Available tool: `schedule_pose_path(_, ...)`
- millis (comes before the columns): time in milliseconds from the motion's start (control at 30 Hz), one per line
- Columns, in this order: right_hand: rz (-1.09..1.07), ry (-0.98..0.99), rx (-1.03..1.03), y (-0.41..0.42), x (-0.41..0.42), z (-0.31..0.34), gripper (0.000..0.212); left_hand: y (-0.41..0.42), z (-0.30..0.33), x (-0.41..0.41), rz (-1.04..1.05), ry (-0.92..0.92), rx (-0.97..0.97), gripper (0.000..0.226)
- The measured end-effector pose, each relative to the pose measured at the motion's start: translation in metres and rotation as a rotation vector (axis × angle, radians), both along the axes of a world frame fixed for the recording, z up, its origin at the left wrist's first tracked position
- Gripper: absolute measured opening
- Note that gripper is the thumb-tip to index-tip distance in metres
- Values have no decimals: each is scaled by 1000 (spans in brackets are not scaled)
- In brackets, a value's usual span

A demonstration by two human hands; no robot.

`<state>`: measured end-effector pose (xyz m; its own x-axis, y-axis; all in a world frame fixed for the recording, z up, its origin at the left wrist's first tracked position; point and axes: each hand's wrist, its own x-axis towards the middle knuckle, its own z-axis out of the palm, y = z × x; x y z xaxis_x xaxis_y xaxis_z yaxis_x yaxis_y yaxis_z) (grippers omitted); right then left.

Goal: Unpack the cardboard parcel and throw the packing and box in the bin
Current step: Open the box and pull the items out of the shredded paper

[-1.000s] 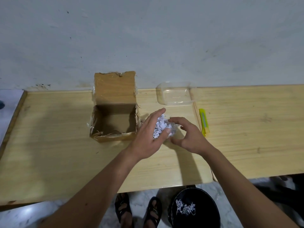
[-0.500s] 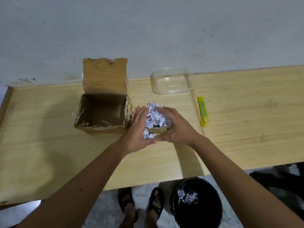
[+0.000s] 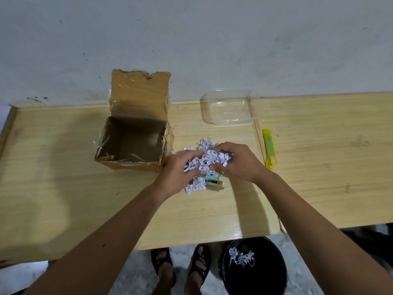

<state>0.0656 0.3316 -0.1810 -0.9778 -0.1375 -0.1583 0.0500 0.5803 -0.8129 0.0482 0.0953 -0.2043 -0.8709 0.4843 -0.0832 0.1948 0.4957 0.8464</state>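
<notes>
An open cardboard box (image 3: 119,162) stands on the wooden table (image 3: 63,188), its lid flap upright against the wall; its inside looks bare. Just right of it lies a heap of white shredded paper (image 3: 207,161). My left hand (image 3: 178,173) and my right hand (image 3: 240,160) grip the heap from both sides, fingers curled into it. Under the shreds a small object (image 3: 212,182) with green and tan parts peeks out on the table. A black bin (image 3: 268,279) stands on the floor below the table's front edge, with some shredded paper inside.
A clear plastic container (image 3: 227,107) sits at the back by the wall. A yellow utility knife (image 3: 269,149) lies right of my hands. My sandalled feet (image 3: 180,267) are on the floor beside the bin. A seam runs across the table near the knife.
My hands have closed tighter around the shredded paper, fingers digging into the heap. The small object beneath it has come into sight. The head camera has shifted slightly.
</notes>
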Motion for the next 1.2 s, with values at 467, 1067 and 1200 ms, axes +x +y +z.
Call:
schedule_pose_path(467,-31,-14,80,1,-16,0,18,19,-21,-15,255,-188,122,15)
schedule_pose_path(1067,-132,228,8,19,3,30,25,21,-29,-18,278,-185,121,16)
schedule_pose_path(1200,-111,230,-83,10,24,32,24,21,-30,-19,288,-171,115,18)
